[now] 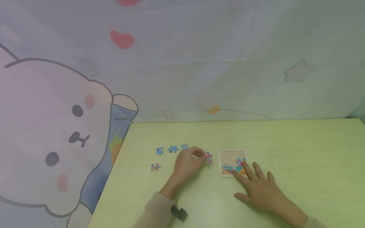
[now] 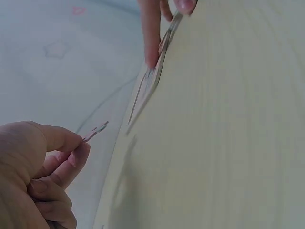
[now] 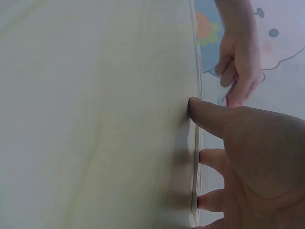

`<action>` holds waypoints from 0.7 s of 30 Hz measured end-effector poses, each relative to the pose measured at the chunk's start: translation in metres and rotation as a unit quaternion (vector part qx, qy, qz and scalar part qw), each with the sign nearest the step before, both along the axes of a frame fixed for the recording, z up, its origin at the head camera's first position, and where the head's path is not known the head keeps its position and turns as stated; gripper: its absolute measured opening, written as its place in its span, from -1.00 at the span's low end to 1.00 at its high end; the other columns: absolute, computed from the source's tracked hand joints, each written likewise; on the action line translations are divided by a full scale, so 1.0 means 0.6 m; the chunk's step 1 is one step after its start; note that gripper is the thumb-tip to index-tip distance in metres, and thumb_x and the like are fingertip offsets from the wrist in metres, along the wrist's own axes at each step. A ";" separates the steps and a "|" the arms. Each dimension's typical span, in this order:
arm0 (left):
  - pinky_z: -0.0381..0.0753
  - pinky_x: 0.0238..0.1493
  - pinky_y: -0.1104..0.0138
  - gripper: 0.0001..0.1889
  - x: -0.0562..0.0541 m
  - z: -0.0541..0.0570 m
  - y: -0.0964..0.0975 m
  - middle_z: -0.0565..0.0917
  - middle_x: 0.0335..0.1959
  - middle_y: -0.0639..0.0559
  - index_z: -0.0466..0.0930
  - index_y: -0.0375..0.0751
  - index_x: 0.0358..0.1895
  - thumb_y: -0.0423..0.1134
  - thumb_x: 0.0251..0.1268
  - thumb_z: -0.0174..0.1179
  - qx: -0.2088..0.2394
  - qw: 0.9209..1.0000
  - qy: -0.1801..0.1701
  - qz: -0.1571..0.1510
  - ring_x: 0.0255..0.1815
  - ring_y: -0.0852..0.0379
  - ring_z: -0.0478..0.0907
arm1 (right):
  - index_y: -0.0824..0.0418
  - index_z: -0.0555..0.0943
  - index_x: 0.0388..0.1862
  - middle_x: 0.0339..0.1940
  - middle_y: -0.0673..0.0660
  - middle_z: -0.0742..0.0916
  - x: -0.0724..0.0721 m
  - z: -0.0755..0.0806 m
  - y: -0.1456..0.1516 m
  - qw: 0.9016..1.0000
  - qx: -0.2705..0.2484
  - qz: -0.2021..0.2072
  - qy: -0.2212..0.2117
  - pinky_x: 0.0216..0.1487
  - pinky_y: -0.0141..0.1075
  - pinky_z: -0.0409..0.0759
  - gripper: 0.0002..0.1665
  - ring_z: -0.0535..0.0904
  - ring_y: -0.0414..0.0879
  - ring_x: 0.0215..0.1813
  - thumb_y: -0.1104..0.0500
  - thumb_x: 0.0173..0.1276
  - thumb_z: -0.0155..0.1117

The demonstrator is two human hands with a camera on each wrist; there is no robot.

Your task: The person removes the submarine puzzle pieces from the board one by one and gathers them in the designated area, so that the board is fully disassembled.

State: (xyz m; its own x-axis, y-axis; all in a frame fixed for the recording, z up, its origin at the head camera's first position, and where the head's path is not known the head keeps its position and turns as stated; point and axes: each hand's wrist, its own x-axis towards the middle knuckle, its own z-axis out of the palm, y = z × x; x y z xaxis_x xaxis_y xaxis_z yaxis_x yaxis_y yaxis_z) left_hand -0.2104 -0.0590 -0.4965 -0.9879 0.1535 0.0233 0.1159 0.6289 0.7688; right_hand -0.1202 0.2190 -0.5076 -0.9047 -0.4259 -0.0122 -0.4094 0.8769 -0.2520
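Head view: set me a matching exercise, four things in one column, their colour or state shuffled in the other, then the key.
1. left hand
2. right hand
3. puzzle tray
4. table

A. partly filled
B. pale yellow-green
C. pinching a puzzle piece
D. spread, touching pieces already set in

Pairs: 1-C, 2-D, 3-A, 4-B

Soft, slightly hazy light lies over the table (image 1: 308, 164), tinting it yellow-green, and the wall cloth (image 1: 199, 85) goes from lilac to grey-green. The wrist views look washed out, with blurry shadows near the left hand (image 2: 43, 171) and the darker right hand (image 3: 262, 162).
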 end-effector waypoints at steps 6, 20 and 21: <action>0.54 -0.20 0.17 -0.91 0.009 -0.007 -0.079 0.72 -0.29 0.28 0.76 0.16 -0.20 -0.02 0.35 0.33 -0.006 0.998 -0.024 0.058 -0.15 0.14 0.62 | -0.12 0.39 0.59 0.62 0.34 0.29 0.000 -0.002 0.000 1.000 0.003 -0.005 0.000 0.15 0.62 0.24 -0.13 0.18 0.54 0.53 -0.41 0.41 0.23; 0.56 -0.26 0.17 -0.91 0.020 -0.019 -0.201 0.72 -0.38 0.20 0.79 0.02 -0.22 -0.10 0.31 0.39 -0.083 0.990 -0.001 0.118 -0.29 0.15 0.66 | -0.12 0.39 0.60 0.63 0.34 0.29 0.002 0.000 0.000 1.000 0.003 -0.006 -0.004 0.16 0.62 0.23 -0.13 0.17 0.53 0.54 -0.42 0.41 0.22; 0.57 -0.26 0.17 -0.92 0.019 -0.020 -0.204 0.72 -0.38 0.20 0.79 0.02 -0.23 -0.11 0.31 0.40 -0.090 0.989 0.002 0.117 -0.29 0.16 0.66 | -0.12 0.39 0.60 0.63 0.33 0.29 0.002 0.000 0.000 1.000 0.003 -0.006 -0.004 0.16 0.62 0.23 -0.13 0.17 0.53 0.54 -0.42 0.42 0.21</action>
